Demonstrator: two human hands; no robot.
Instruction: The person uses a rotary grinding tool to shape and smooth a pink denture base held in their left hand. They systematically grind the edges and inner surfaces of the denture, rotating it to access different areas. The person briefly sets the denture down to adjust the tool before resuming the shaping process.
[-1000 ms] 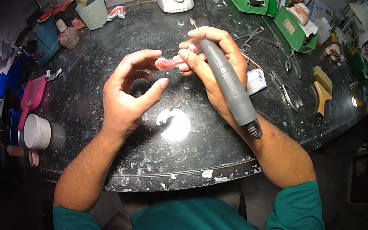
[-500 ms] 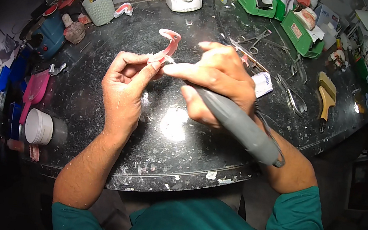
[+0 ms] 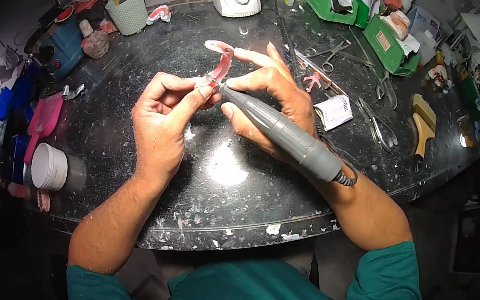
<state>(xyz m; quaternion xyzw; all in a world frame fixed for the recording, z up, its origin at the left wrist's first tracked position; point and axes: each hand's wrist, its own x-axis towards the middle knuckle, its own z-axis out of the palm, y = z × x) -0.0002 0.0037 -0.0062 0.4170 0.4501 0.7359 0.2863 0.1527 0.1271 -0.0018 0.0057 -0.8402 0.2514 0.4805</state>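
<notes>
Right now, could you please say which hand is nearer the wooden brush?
Right: the right hand, holding the grey handpiece, is left of the brush; the left hand is farther left.

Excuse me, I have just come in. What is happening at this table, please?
At a dark table, a person's left hand pinches a curved pink piece. The right hand grips a grey handpiece, its narrow end pointed at the piece, very close; whether they touch is hard to tell. A brush lies off to the right.
</notes>
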